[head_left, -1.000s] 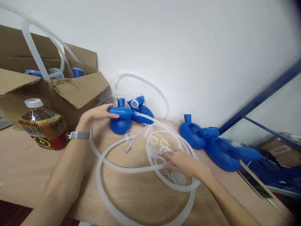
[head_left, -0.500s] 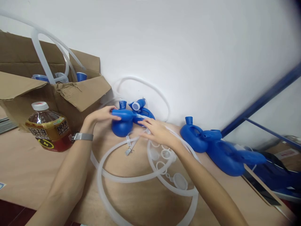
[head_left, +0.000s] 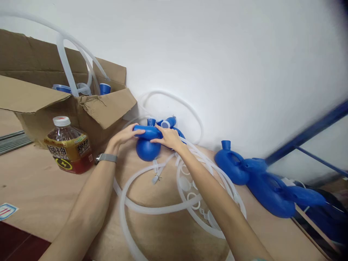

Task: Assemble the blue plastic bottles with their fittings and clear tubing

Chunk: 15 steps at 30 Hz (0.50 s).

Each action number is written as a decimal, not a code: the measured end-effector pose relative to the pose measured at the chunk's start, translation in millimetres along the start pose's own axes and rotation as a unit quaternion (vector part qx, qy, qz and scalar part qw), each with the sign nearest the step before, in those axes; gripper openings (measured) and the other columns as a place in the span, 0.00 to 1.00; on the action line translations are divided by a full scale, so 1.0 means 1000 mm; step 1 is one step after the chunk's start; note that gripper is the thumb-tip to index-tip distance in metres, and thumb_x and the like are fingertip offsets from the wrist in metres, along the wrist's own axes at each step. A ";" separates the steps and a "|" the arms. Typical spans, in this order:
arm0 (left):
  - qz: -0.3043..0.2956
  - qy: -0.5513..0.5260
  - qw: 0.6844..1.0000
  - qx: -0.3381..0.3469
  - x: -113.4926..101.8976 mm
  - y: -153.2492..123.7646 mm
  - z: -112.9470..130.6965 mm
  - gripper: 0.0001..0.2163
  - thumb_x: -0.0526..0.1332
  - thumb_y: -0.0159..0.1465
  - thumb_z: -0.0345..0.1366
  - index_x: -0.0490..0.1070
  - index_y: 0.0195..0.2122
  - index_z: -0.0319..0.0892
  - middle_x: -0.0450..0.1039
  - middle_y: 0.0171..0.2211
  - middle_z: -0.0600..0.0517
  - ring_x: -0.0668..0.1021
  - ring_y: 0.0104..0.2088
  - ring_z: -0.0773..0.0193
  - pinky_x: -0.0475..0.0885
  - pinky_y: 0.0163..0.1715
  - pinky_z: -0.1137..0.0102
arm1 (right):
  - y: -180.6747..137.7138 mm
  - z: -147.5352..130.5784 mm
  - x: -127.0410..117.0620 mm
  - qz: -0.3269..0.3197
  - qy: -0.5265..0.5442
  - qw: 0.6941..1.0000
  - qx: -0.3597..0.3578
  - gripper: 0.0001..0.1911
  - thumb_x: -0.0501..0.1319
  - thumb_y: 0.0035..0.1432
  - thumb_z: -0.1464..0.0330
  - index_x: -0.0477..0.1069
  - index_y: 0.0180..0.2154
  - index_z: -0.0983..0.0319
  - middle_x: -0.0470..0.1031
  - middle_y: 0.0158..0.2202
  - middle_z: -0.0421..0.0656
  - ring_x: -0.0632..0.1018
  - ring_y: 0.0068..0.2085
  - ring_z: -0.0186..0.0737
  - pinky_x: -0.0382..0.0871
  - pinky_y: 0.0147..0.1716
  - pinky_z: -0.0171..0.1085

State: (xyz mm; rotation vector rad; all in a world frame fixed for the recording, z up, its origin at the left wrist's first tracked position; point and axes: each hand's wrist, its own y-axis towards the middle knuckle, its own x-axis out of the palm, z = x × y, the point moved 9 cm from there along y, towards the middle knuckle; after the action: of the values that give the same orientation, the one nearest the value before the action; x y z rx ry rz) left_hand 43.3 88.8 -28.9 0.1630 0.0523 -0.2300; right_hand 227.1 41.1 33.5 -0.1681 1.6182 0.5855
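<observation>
A blue plastic funnel-shaped piece [head_left: 147, 132] lies sideways between my hands, just above the round end of a blue plastic jug [head_left: 148, 150]. My left hand [head_left: 126, 135] grips its left end, fingers on top and thumb along the near side. At the other end, my right hand [head_left: 169, 138] pinches the piece and covers its narrow tip. A clear hose [head_left: 190, 145] runs out from behind my right hand. Behind my hands, a second blue funnel piece [head_left: 169, 122] rests with its pale round end facing me, near another, partly hidden blue jug.
Coiled hose [head_left: 163, 209] and clear plastic rings and caps [head_left: 193, 200] lie in front. A tea bottle [head_left: 69, 146] and an open cardboard box [head_left: 106, 112] with hoses stand left. More blue jugs [head_left: 233, 168] sit along the right, by a blue metal frame [head_left: 307, 127].
My right hand has moved left, from the hose joint onto the right end of the blue piece. The whole view has shifted a little, so things appear further right.
</observation>
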 end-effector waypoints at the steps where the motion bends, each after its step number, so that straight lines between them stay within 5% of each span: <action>1: 0.001 -0.024 1.000 -0.006 0.001 0.000 -0.003 0.28 0.78 0.46 0.55 0.70 0.39 0.43 0.76 0.39 0.51 0.81 0.42 0.52 0.79 0.41 0.62 | 0.003 -0.001 0.001 0.004 -0.009 1.000 0.003 0.47 0.65 0.63 0.39 0.64 0.72 0.58 0.81 0.59 0.55 0.81 0.59 0.64 0.75 0.53 0.48; 7: 0.033 -0.022 0.999 0.024 -0.016 -0.006 0.006 0.25 0.74 0.53 0.56 0.70 0.40 0.44 0.75 0.40 0.52 0.79 0.44 0.55 0.77 0.46 0.64 | 0.016 -0.011 0.005 0.019 0.031 0.999 -0.001 0.46 0.67 0.63 0.41 0.64 0.72 0.58 0.80 0.62 0.54 0.81 0.60 0.62 0.74 0.57 0.49; 11: 0.078 0.060 0.985 0.139 -0.026 -0.010 0.052 0.21 0.71 0.57 0.55 0.68 0.34 0.44 0.68 0.33 0.55 0.74 0.38 0.59 0.72 0.41 0.67 | 0.007 -0.012 -0.006 0.032 0.159 0.987 -0.016 0.37 0.64 0.70 0.49 0.66 0.71 0.62 0.81 0.60 0.52 0.83 0.54 0.51 0.73 0.56 0.44; 15: 0.186 0.064 0.949 0.248 -0.016 -0.023 0.104 0.19 0.66 0.61 0.54 0.64 0.31 0.45 0.65 0.29 0.55 0.71 0.32 0.62 0.69 0.35 0.68 | -0.009 0.001 -0.046 0.142 0.226 0.964 0.022 0.30 0.66 0.67 0.49 0.77 0.62 0.59 0.84 0.40 0.43 0.82 0.39 0.43 0.72 0.45 0.39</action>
State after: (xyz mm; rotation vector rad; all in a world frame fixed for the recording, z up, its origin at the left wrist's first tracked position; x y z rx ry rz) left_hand 25.8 53.6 70.8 0.6839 0.0903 0.1507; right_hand 238.7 22.9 74.7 -0.0346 2.1179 0.7687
